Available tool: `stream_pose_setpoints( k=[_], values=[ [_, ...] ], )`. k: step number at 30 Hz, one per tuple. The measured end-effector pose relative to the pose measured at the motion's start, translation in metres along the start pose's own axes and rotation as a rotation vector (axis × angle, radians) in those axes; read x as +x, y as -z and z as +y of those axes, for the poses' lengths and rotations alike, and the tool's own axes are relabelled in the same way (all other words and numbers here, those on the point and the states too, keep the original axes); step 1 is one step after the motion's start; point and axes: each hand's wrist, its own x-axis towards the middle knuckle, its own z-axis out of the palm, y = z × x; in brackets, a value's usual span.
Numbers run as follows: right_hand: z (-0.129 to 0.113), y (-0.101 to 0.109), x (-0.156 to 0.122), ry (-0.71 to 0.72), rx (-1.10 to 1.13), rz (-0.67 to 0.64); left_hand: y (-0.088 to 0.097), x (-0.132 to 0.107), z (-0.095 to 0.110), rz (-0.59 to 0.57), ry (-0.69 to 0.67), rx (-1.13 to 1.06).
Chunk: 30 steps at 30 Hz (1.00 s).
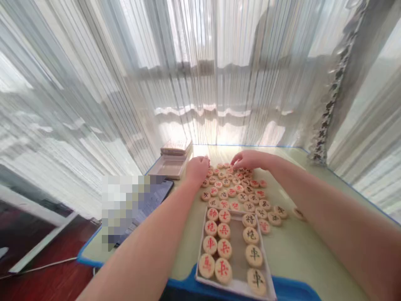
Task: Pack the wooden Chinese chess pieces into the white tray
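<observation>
Many round Chinese chess pieces (226, 182) with red and black characters lie spread beyond a shallow box. My left hand (197, 169) is at their far left edge, fingers loosely bent and partly hidden; it looks open. Over the far right pieces, my right hand (249, 159) reaches inward with fingers apart, touching or just above them. I see nothing held in either hand. The box (236, 255) stands at the near table edge, with two columns of red pieces (224, 248) on the left and one column of black pieces (254, 255) on the right.
An open shallow tray (169, 166) and a flat stack (176, 146) stand at the back left. A tablet-like device (150, 205) lies left of my left forearm, partly blurred out. The pale green table (188, 246) has a blue edge; sheer curtains (200, 83) hang behind.
</observation>
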Motion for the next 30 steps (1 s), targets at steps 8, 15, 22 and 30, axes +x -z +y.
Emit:
stream_pose_setpoints(
  k=[8, 15, 22, 30],
  values=[
    [0.012, 0.008, -0.002, -0.040, 0.108, -0.075, -0.003, 0.003, -0.012, 0.006, -0.022, -0.139],
    [0.018, 0.023, -0.014, -0.063, 0.113, -0.136, 0.003, -0.006, -0.007, 0.010, -0.094, -0.122],
    [-0.021, 0.017, -0.029, 0.136, -0.092, -0.069, 0.007, -0.007, -0.003, 0.097, -0.105, -0.154],
    [-0.042, -0.004, -0.025, 0.147, -0.111, -0.102, 0.007, -0.010, -0.002, 0.089, -0.173, -0.151]
  ],
)
